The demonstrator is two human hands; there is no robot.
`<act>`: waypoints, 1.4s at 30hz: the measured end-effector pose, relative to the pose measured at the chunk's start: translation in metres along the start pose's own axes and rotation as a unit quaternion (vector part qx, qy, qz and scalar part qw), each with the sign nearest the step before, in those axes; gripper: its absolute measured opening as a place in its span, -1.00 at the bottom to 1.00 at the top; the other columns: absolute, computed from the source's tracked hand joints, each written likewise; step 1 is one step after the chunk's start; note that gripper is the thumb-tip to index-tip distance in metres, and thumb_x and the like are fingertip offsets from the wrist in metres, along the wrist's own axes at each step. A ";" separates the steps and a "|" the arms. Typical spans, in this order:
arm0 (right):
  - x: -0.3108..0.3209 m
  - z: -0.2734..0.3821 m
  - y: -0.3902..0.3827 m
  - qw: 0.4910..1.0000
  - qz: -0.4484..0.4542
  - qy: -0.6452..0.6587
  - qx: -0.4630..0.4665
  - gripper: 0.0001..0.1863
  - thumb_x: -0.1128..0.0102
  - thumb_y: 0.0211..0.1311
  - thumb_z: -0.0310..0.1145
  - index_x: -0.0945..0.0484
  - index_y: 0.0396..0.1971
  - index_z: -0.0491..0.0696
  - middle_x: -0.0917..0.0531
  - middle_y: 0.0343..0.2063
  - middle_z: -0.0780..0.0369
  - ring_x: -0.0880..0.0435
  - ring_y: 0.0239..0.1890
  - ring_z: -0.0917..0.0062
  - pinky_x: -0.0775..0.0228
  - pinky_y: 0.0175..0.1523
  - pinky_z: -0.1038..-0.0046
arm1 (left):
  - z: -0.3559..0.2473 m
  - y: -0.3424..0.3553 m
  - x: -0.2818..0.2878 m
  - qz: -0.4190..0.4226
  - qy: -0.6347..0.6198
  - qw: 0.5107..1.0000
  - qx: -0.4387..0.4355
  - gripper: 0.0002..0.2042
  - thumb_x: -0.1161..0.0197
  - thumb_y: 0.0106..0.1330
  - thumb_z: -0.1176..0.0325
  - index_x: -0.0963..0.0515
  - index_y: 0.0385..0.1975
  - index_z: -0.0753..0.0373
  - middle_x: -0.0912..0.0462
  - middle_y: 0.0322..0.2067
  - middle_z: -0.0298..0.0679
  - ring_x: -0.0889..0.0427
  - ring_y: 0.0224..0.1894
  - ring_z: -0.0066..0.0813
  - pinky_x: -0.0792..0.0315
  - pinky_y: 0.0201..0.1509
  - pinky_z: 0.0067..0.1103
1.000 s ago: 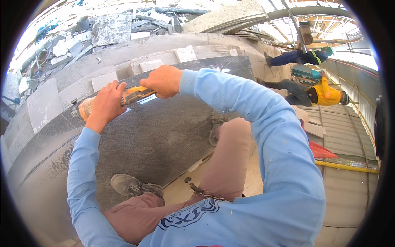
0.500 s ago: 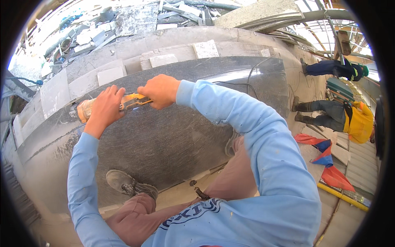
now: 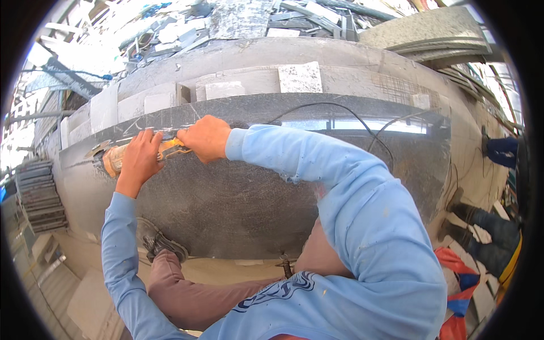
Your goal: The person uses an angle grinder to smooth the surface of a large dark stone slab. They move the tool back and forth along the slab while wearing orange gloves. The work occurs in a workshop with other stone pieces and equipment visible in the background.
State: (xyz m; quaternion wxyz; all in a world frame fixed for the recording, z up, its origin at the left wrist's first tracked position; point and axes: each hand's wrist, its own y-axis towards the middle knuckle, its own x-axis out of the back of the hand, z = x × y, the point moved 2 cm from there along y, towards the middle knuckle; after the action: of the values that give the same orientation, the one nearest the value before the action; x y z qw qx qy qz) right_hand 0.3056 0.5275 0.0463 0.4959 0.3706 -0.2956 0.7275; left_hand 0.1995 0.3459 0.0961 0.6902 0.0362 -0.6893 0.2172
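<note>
An angle grinder with an orange and yellow body lies across the far left part of a dark grey stone slab. My left hand is wrapped over the front of its body, close to the disc. My right hand grips its rear end, fingers closed. The disc sits low by the slab's far left edge; whether it touches the stone, I cannot tell. Pale scuffed marks and dust show on the slab around it. My shoe rests on the slab's near left part.
A black cable loops over the slab's right half. Pale stone pieces line its far side, with heaped offcuts beyond. Stacked slabs stand at left. Another person's legs and a red and blue cloth are at right.
The view has swung left, so the slab, cable and nearby people appear farther right. Both hands still hold the grinder, which sits slightly lower in the picture.
</note>
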 end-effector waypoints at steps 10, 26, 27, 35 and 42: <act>-0.015 0.018 -0.039 0.994 -0.078 0.065 0.048 -0.69 -0.25 0.17 -0.36 -0.51 -0.09 -0.06 -0.72 -0.24 0.11 -0.78 -0.22 0.25 -0.59 -0.18 0.21 | -0.047 -0.019 0.052 0.103 0.085 0.990 0.041 -0.32 -0.56 -0.25 0.47 -0.44 0.01 0.22 -0.49 -0.13 -0.13 -0.54 -0.02 -0.10 -0.50 0.05 -0.30; 0.065 -0.099 -0.160 0.980 0.054 -0.166 -0.095 -0.64 -0.35 0.11 -0.25 -0.51 -0.11 0.00 -0.70 -0.30 0.18 -0.74 -0.25 0.21 -0.58 -0.15 0.17 | -0.142 0.127 -0.006 -0.050 -0.135 0.987 -0.074 -0.37 -0.54 -0.10 0.38 -0.46 0.06 0.23 -0.56 -0.15 -0.10 -0.61 -0.02 -0.08 -0.55 0.03 -0.28; 0.064 -0.094 -0.168 0.977 0.059 -0.176 -0.103 -0.65 -0.35 0.11 -0.25 -0.51 -0.12 0.00 -0.69 -0.31 0.18 -0.74 -0.25 0.22 -0.58 -0.16 0.18 | -0.146 0.127 -0.008 -0.062 -0.140 0.984 -0.090 -0.38 -0.54 -0.08 0.36 -0.46 0.05 0.23 -0.57 -0.15 -0.10 -0.62 -0.01 -0.08 -0.56 0.04 -0.28; 0.039 -0.065 -0.210 0.976 -0.028 -0.190 -0.107 -0.63 -0.30 0.17 -0.28 -0.44 -0.07 -0.04 -0.65 -0.34 0.18 -0.73 -0.32 0.27 -0.57 -0.31 0.23 | -0.176 0.114 0.001 -0.149 -0.051 0.976 -0.152 -0.47 -0.58 -0.10 0.37 -0.49 -0.08 0.20 -0.56 -0.23 -0.16 -0.63 -0.11 -0.22 -0.52 -0.12 -0.37; -0.005 -0.053 -0.196 0.986 -0.033 -0.157 -0.054 -0.61 -0.30 0.14 -0.33 -0.43 -0.06 -0.08 -0.63 -0.37 0.17 -0.72 -0.37 0.29 -0.57 -0.35 0.28 | -0.171 0.069 -0.023 -0.089 -0.028 0.991 -0.100 -0.48 -0.56 -0.08 0.36 -0.50 -0.07 0.19 -0.54 -0.27 -0.20 -0.60 -0.16 -0.26 -0.47 -0.14 -0.39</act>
State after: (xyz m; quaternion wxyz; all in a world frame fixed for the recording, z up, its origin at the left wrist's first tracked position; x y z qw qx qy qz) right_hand 0.4779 0.6331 0.0254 0.4867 0.4626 -0.3957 0.6265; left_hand 0.3367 0.4618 0.0487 0.6869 0.0338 -0.7211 0.0839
